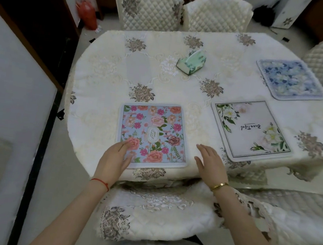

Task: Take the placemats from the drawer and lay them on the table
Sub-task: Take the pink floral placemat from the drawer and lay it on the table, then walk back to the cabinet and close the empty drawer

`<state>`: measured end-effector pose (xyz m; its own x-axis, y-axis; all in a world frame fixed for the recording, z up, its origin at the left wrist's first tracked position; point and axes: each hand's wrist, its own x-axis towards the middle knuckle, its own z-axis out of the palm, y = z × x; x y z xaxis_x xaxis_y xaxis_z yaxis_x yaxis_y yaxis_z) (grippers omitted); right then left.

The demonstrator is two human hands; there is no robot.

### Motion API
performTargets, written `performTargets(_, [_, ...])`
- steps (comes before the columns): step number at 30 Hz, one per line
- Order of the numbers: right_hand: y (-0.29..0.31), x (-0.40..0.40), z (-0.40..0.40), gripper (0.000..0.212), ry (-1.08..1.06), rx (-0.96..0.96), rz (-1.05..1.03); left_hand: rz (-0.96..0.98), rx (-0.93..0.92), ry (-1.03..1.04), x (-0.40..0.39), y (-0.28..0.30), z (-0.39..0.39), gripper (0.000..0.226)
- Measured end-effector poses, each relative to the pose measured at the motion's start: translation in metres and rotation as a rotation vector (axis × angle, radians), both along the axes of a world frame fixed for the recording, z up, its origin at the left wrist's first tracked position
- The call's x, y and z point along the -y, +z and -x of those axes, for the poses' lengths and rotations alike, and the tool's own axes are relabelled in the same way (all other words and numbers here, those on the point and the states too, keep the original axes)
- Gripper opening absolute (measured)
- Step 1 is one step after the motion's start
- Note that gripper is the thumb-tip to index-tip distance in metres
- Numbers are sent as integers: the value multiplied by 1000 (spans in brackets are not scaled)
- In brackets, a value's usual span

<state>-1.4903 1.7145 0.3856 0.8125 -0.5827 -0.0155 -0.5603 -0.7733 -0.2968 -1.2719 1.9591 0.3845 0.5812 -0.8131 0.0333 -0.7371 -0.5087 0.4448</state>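
The fingers (127, 147) of the left hand (114, 162) are laid flat and close together on the near left corner of the pink-flowered placemat (153, 135), pressing on it but gripping nothing. The fingers (204, 150) of the right hand (209, 165) are held straight and loosely together, just beside the mat's right edge; whether they touch the cloth cannot be told. Nothing is held in either hand. The pink-flowered placemat is spread flat on the counter (122, 72), between the two hands and reaching away from the fingertips. A white placemat with lettering (251, 129) is seen to the right of the right fingers, lying flat and apart from them. A blue-flowered placemat (290, 80) lies beyond that one, well apart from both hands. A green tissue pack (191, 62) is set far ahead of the fingers, near the counter's middle. A red string (100, 182) is worn on the left wrist and a gold bangle (219, 186) on the right.
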Motion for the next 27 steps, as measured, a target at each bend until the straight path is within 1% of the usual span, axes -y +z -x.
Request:
performTargets(5, [22, -6, 44, 41, -109, 40, 22, 24, -18, -60, 28, 18, 21, 41])
performTargets(9, [41, -6, 95, 38, -210, 106, 40, 49, 34, -179, 56, 34, 46, 38])
performTargets(15, [62, -7, 190, 35, -430, 164, 79, 75, 24, -353, 108, 51, 107, 37])
performTargets(20, [65, -13, 289, 37, -604, 196, 105, 108, 37, -513, 154, 58, 191, 35])
performTargets(27, [63, -24, 452, 37, -821, 197, 123, 152, -15, -691, 217, 69, 355, 31])
